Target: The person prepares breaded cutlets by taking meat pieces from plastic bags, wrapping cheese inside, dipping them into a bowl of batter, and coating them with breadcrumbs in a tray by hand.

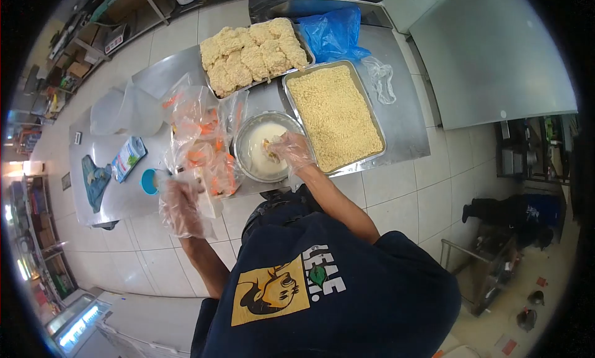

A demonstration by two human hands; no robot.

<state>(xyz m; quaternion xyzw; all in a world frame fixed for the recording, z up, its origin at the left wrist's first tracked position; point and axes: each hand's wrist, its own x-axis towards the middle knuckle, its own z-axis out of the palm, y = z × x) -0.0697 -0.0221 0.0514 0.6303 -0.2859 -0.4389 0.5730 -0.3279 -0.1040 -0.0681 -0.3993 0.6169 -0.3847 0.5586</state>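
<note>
A clear plastic glove covers my right hand (292, 151), which reaches over a steel bowl (242, 163) of white batter (255, 148). Its fingers are closed on a small batter-coated piece of food (270, 150), partly hidden by them. My left hand (181, 204), also in a loose clear glove, is at the table's near edge. It is beside a blue cup (149, 181) and a clear plastic bag (214, 172) with orange markings. The wrinkled glove hides how its fingers are set. Right of the bowl lies a tray (379, 133) of yellowish crumbs (334, 116).
Crumb-coated pieces (254, 51) fill another tray at the back. Blue plastic (331, 35) lies beside it. On the steel table (406, 125) are a translucent container (127, 113), a printed packet (129, 156) and a blue-grey cloth (95, 183). A person (527, 215) is at far right.
</note>
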